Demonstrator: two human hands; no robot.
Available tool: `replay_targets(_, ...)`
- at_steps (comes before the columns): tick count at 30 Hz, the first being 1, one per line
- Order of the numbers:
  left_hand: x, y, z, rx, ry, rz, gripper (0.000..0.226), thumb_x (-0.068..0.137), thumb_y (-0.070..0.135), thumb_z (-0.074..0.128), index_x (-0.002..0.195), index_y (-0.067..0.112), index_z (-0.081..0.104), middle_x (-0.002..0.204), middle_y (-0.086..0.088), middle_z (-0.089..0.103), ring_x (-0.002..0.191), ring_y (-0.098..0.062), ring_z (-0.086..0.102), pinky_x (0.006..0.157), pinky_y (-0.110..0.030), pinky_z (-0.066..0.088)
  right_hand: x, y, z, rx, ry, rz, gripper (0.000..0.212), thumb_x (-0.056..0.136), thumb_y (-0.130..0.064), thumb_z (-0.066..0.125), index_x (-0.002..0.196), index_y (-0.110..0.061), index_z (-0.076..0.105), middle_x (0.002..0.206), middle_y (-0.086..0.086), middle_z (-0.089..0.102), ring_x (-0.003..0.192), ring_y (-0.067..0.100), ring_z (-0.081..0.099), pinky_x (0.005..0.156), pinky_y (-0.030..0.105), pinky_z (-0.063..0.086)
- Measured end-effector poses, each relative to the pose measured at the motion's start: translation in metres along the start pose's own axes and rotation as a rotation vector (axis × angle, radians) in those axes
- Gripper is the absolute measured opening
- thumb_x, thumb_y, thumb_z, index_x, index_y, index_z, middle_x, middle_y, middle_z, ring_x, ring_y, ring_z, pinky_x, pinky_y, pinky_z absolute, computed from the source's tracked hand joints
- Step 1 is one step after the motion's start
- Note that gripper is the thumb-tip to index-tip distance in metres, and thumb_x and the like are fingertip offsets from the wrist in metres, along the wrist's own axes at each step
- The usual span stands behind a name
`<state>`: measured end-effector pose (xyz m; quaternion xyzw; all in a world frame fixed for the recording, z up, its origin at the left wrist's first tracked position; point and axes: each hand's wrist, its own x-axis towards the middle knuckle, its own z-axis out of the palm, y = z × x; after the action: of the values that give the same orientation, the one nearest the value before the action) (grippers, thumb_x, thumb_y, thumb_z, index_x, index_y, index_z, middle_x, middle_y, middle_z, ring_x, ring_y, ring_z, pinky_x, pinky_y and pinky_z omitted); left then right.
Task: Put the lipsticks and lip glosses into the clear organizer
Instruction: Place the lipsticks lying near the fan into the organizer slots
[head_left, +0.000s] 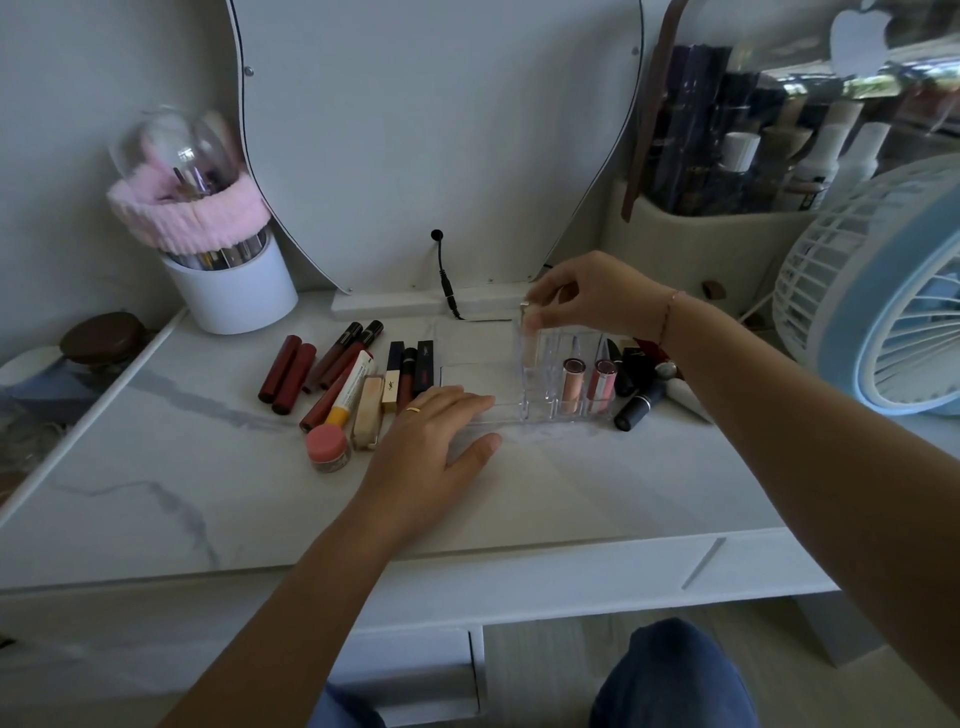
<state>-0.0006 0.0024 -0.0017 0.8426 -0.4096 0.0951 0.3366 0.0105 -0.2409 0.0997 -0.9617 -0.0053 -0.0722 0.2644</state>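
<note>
Progress is at an early stage. My right hand (597, 296) pinches a pale gloss tube (531, 345) by its top, fingertips closed on the cap, and holds it upright inside a far-left slot of the clear organizer (545, 410). The tube is partly seated; I cannot tell whether its base touches the slot floor. My left hand (431, 441) lies flat and open on the counter (208, 467), holding nothing, its fingertips against the organizer's low near-left edge, apparently to steady it.

Done so far: two pink glosses (587, 384) stand upright in the near-right slots.

Left to do:
- The row of dark red and black tubes (337, 374) lying on the counter left of the organizer, with a white and orange tube (349, 392) and a beige tube (368, 410) among them.
- The black lipsticks (641, 400) lying just right of the organizer.
- A small pink-lidded jar (327, 447) sits near the left group; I judge it does not belong in the slots.

Most slots appear unfilled, so capacity should suffice.
</note>
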Motion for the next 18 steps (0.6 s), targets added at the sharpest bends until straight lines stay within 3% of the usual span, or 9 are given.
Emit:
replay_targets(3, 0.0, -0.001, 0.0, 0.011, -0.004, -0.004, 0.041, 0.091, 0.039, 0.053, 0.129, 0.023, 0.053, 0.131, 0.005, 0.054, 0.122, 0.002, 0.031, 0.101, -0.022, 0.026, -0.016, 0.005, -0.012, 0.032, 0.054, 0.008, 0.031, 0.078, -0.039, 0.067, 0.104, -0.021, 0.068, 0.083, -0.017, 0.061, 0.07, -0.004, 0.056, 0.058, 0.001, 0.04)
replay_targets(6, 0.0, -0.002, 0.001, 0.02, 0.002, 0.01, 0.041, 0.09, 0.039, 0.054, 0.129, 0.023, 0.054, 0.13, 0.005, 0.055, 0.119, 0.006, 0.03, 0.098, -0.018, 0.024, -0.041, 0.021, -0.027, 0.086, 0.214, 0.046, 0.024, 0.083, -0.034, 0.062, 0.104, -0.024, 0.068, 0.087, -0.017, 0.063, 0.078, -0.004, 0.059, 0.064, 0.002, 0.043)
replay_targets(10, 0.0, -0.003, 0.002, 0.02, -0.003, 0.0, 0.043, 0.09, 0.04, 0.053, 0.13, 0.023, 0.052, 0.132, 0.004, 0.054, 0.127, -0.005, 0.037, 0.103, -0.028, 0.032, -0.079, 0.048, -0.031, 0.164, 0.393, 0.179, 0.021, 0.086, -0.027, 0.061, 0.105, -0.023, 0.068, 0.081, -0.016, 0.063, 0.071, -0.004, 0.057, 0.063, 0.007, 0.039)
replay_targets(14, 0.0, -0.004, 0.002, 0.017, -0.016, -0.006, 0.05, 0.088, 0.049, 0.046, 0.131, 0.023, 0.051, 0.133, 0.004, 0.054, 0.128, -0.008, 0.039, 0.104, -0.029, 0.032, -0.099, 0.065, -0.015, 0.01, 0.363, 0.233, 0.016, 0.084, -0.023, 0.065, 0.099, -0.022, 0.07, 0.082, -0.008, 0.065, 0.067, -0.005, 0.054, 0.058, 0.006, 0.037)
replay_targets(18, 0.0, -0.003, 0.002, 0.013, -0.019, -0.014, 0.048, 0.089, 0.045, 0.049, 0.131, 0.022, 0.052, 0.133, 0.004, 0.054, 0.128, -0.009, 0.039, 0.104, -0.028, 0.032, -0.088, 0.077, -0.005, -0.031, 0.372, 0.305, 0.015, 0.085, -0.025, 0.063, 0.097, -0.019, 0.07, 0.08, -0.008, 0.06, 0.068, -0.003, 0.049, 0.055, 0.011, 0.034)
